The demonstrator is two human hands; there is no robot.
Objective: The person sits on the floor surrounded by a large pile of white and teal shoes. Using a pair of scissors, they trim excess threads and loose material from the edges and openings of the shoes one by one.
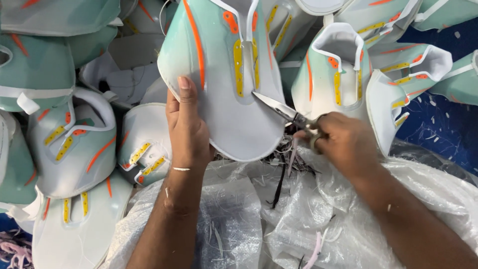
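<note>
At centre, the left hand (186,127) pinches one mint-and-white shoe upper (229,74), thumb flat on its face. The right hand (343,142) grips one pair of scissors (286,112), blades apparently parted, tip touching the upper. About ten more uppers (74,144) lie around.

A sheet of crumpled clear plastic (318,209) covers the near part of the work surface, and thread and trim scraps (286,164) lie scattered on it, some dark, some white or pink. To the right a blue surface (443,124) shows, flecked with small white clippings. Piled shoe uppers (74,139), mint green and white with orange stripes and yellow eyelet strips, lie overlapping across the left and far sides, hiding whatever bears them. At the lower left corner a tangle of pinkish scraps (12,249) rests on blue.
</note>
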